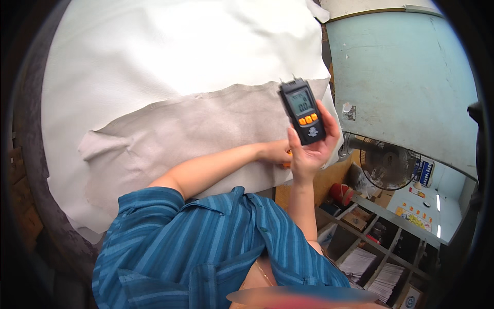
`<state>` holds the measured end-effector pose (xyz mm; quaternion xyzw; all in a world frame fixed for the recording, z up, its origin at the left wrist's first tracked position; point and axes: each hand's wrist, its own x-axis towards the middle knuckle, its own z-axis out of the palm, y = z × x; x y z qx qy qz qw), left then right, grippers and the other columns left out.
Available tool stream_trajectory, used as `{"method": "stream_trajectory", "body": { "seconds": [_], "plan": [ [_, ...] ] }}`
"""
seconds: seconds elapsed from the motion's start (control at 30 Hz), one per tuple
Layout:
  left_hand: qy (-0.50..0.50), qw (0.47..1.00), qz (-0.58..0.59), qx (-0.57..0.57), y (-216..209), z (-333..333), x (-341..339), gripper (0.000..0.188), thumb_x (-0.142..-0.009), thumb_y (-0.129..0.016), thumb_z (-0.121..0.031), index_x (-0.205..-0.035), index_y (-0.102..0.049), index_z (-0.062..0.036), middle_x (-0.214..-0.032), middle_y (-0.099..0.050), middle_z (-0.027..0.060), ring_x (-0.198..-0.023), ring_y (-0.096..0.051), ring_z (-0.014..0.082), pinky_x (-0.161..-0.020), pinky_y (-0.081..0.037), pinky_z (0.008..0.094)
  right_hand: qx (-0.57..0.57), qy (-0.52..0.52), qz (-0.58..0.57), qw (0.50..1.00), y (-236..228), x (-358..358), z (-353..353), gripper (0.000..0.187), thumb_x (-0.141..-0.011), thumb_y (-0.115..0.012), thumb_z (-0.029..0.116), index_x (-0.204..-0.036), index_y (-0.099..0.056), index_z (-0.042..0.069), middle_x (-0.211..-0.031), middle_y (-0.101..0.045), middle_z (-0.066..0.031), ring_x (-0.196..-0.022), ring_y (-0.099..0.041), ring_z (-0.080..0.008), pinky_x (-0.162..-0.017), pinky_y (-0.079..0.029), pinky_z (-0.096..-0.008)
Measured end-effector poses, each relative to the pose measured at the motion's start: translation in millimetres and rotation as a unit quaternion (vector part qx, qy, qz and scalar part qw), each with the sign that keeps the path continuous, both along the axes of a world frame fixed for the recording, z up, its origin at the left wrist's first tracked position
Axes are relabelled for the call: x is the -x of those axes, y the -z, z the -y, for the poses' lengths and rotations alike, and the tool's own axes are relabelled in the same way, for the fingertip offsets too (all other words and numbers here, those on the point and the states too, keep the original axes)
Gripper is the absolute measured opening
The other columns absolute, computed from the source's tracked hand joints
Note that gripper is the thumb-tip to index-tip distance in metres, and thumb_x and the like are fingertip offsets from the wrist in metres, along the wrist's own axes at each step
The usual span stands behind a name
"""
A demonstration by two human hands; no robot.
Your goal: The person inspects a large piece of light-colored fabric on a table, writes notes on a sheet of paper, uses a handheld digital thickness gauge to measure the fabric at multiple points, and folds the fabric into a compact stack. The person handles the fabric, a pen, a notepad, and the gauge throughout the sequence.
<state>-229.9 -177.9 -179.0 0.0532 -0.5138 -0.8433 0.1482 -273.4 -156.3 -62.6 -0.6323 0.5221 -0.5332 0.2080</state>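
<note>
My right hand (325, 144) is raised and wrapped round a black pin-type moisture meter (313, 132), its lit screen and orange buttons facing up. Two short pins stick out of its top end. Lower down, beside the right wrist, my left hand (275, 152) is closed by a small orange thing (286, 165), mostly hidden by the fingers and the right hand. Beneath both hands spreads a large white leather hide (170, 56). Its near edge is folded back, showing the greyish suede underside (206, 121).
At the upper right lies a pale blue board or tabletop (401, 72). Below it stand a round fan (388, 162) and a red container (340, 193). Wooden compartments at the lower right hold paper stacks (357, 263). A dark table edge (32, 103) curves along the left.
</note>
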Motion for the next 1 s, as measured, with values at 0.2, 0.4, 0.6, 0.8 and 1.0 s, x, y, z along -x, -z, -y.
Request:
{"method": "stream_trajectory", "body": {
  "seconds": [0.2,0.4,0.6,0.8,1.0],
  "plan": [
    [-0.272,0.944,0.123,0.139,-42,56,-158,0.033,-0.089,-0.066,-0.021,-0.118,-0.068,-0.0065,-0.094,-0.058,0.0006,-0.079,-0.056,0.0090,-0.073,-0.047,0.0245,0.076,0.140,0.229,0.960,-41,106,-98,0.059,-0.085,-0.072,0.005,-0.137,-0.045,0.006,-0.139,-0.052,-0.0107,-0.101,-0.057,-0.0129,-0.079,-0.050,-0.0244],
    [-0.690,0.352,0.567,0.280,-64,-23,-371,0.075,-0.076,-0.083,-0.043,-0.134,-0.059,-0.0018,-0.138,-0.053,0.0256,-0.120,-0.058,0.0394,-0.101,-0.048,0.0410,0.155,0.107,0.507,0.841,-27,221,-171,0.049,-0.092,-0.069,0.018,-0.134,-0.049,0.002,-0.112,-0.057,-0.0078,-0.088,-0.050,-0.0107,-0.078,-0.043,-0.0198],
    [-0.474,0.409,0.752,0.206,-37,-88,-407,0.088,-0.067,-0.083,-0.060,-0.128,-0.061,-0.0012,-0.131,-0.058,0.0264,-0.117,-0.061,0.0358,-0.099,-0.049,0.0422,0.142,-0.012,0.647,0.749,-19,240,-138,0.034,-0.093,-0.071,0.019,-0.112,-0.054,-0.003,-0.088,-0.047,-0.0047,-0.078,-0.043,-0.0114,-0.065,-0.042,-0.0221],
    [-0.626,0.483,0.598,0.132,-61,-95,-367,0.048,-0.078,-0.078,-0.045,-0.094,-0.065,-0.0022,-0.086,-0.069,0.0112,-0.074,-0.069,0.0225,-0.066,-0.055,0.0360,0.065,-0.056,0.678,0.730,-11,234,-105,0.035,-0.092,-0.073,0.020,-0.112,-0.054,-0.002,-0.087,-0.045,-0.0042,-0.077,-0.041,-0.0124,-0.064,-0.040,-0.0224],
    [-0.812,0.543,0.207,-0.052,-109,-76,-365,0.018,-0.085,-0.067,-0.028,-0.078,-0.060,-0.0138,-0.064,-0.055,-0.0020,-0.048,-0.053,0.0100,-0.043,-0.043,0.0244,0.093,-0.053,0.717,0.689,-7,267,-114,0.027,-0.095,-0.070,0.023,-0.110,-0.061,0.003,-0.086,-0.051,-0.0019,-0.076,-0.042,-0.0129,-0.062,-0.041,-0.0226]
  ]
}}
